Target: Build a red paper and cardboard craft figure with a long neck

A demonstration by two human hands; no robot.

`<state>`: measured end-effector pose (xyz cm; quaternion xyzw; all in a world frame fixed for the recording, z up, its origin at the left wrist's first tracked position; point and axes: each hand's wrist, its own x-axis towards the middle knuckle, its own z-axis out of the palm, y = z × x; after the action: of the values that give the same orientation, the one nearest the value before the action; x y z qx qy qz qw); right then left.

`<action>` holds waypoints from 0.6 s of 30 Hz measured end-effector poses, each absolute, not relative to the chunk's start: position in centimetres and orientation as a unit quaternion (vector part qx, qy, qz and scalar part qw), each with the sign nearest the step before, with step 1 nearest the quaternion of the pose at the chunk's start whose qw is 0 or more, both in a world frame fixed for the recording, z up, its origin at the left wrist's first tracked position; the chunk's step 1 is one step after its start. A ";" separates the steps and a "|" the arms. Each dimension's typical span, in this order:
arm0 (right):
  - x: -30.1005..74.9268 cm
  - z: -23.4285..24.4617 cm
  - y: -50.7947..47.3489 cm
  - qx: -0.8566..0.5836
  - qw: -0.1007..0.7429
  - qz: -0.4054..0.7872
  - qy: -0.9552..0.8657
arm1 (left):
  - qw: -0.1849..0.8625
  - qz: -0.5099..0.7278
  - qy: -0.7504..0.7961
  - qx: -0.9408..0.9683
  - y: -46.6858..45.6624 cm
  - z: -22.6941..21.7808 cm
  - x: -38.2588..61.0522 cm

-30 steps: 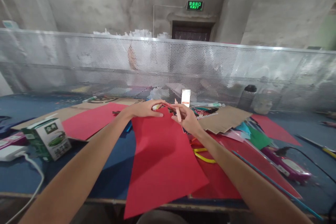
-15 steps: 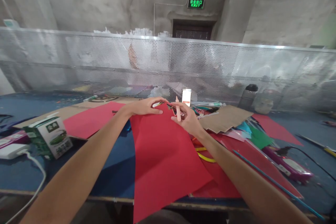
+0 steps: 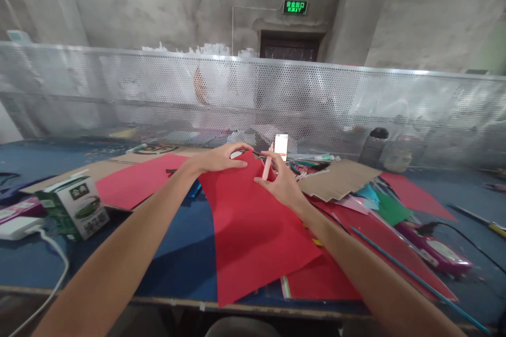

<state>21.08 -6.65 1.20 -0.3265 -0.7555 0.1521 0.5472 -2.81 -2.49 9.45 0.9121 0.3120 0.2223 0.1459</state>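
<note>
A large sheet of red paper slopes from my hands down toward the table's front edge. My left hand grips its far left edge, thumb on the near face and fingers curled over the top. A slim pink pen-like tool with a narrow tip is held in my right hand, between thumb and fingers at the sheet's far right corner. The tool points up and away; whether it touches the paper I cannot tell. Just beyond my right hand stands a phone with a lit screen.
On the left are a green-and-white carton, a white charger and pink paper. To the right lie brown cardboard, more red sheets, a blue rod and a purple box. A perforated metal screen closes the back.
The red sheet's near end has swung right and risen from the table's front edge. The pink tool has tilted, its tip moving right and farther away. My left hand has shifted slightly right.
</note>
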 end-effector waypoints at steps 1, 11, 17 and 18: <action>21.0 1.3 -6.8 -0.321 0.543 0.150 -0.762 | 0.144 0.216 0.314 0.913 -2.5 9.5 -2.8; 21.0 0.7 -6.2 -0.319 0.514 0.150 -0.782 | 0.170 0.152 0.320 0.920 -1.1 10.1 -2.4; 20.8 0.7 -6.4 -0.325 0.502 0.148 -0.787 | 0.271 0.115 0.332 0.896 -0.8 11.2 -2.1; 20.8 0.6 -6.4 -0.328 0.501 0.148 -0.787 | 0.299 0.110 0.337 0.886 -0.8 11.4 -2.0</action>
<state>20.82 -6.36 0.64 -0.3281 -0.7870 0.1476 0.5013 -2.03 -0.79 11.44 0.8858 0.3375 0.1100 0.2989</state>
